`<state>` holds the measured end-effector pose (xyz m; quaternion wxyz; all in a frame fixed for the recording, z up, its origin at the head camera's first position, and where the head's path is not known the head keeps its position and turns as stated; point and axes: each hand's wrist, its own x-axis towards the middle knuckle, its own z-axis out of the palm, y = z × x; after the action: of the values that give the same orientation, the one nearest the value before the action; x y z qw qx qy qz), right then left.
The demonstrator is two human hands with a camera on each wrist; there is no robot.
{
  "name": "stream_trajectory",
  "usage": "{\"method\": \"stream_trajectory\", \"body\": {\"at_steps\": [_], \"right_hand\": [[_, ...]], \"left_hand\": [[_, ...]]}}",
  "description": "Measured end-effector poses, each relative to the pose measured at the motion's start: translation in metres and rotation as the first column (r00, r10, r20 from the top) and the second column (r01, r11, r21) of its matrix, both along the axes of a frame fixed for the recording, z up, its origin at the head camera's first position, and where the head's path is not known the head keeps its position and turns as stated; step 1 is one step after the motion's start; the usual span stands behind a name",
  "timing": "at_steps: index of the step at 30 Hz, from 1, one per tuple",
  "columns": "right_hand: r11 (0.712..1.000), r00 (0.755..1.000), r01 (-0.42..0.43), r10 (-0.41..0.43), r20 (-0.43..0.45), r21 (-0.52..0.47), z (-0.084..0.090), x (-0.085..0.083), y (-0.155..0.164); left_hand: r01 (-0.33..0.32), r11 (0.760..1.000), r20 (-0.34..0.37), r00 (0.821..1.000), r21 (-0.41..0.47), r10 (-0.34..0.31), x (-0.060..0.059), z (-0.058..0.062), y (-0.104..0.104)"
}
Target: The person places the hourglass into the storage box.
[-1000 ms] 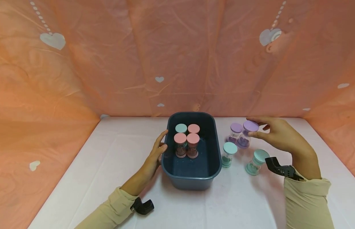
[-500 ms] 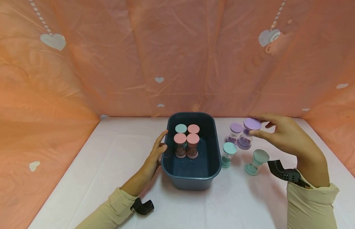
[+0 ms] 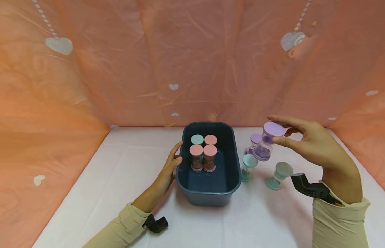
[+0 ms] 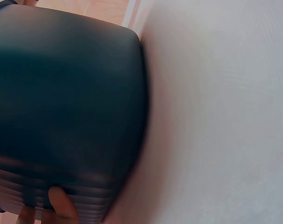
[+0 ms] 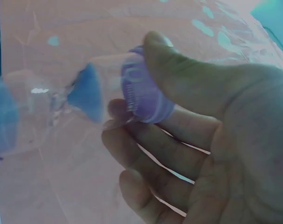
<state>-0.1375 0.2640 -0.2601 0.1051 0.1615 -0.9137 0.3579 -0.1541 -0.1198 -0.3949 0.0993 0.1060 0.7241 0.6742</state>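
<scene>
My right hand [image 3: 316, 144] pinches a purple-capped hourglass [image 3: 263, 150] by its top cap, between thumb and fingers. It hangs tilted above the table; the right wrist view shows its purple cap [image 5: 148, 93] under the thumb. Another purple hourglass [image 3: 255, 138] stands behind it, partly hidden. Two mint hourglasses stand nearer, one [image 3: 250, 161] beside the bin and one [image 3: 280, 175] below my right hand. My left hand [image 3: 164, 174] rests against the left side of a dark blue bin [image 3: 211, 198], its fingers [image 4: 62, 205] touching the ribbed outer wall.
Inside the bin stand three pink hourglasses [image 3: 210, 150] and one mint hourglass [image 3: 197, 139], grouped toward the back left. White cloth covers the table [image 3: 133, 162]. An orange sheet [image 3: 149, 62] with pale hearts hangs behind and at both sides.
My right hand has lifted the purple hourglass off the table and tilted it, its base swinging toward the bin. My left hand and the bin stay put.
</scene>
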Motion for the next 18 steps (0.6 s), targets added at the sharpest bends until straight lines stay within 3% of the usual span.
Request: {"method": "stream_trajectory", "body": {"at_steps": [10, 18], "right_hand": [[0.996, 0.996, -0.082, 0.083, -0.016, 0.024, 0.014, -0.015, -0.019], [0.967, 0.965, -0.253, 0.254, -0.068, 0.019, 0.016, -0.024, -0.025]], "left_hand": [[-0.009, 1.000, 0.046, 0.999, 0.028, 0.008, 0.002, 0.002, -0.002], [-0.006, 0.999, 0.069, 0.998, 0.053, 0.002, 0.002, 0.001, 0.000]]}}
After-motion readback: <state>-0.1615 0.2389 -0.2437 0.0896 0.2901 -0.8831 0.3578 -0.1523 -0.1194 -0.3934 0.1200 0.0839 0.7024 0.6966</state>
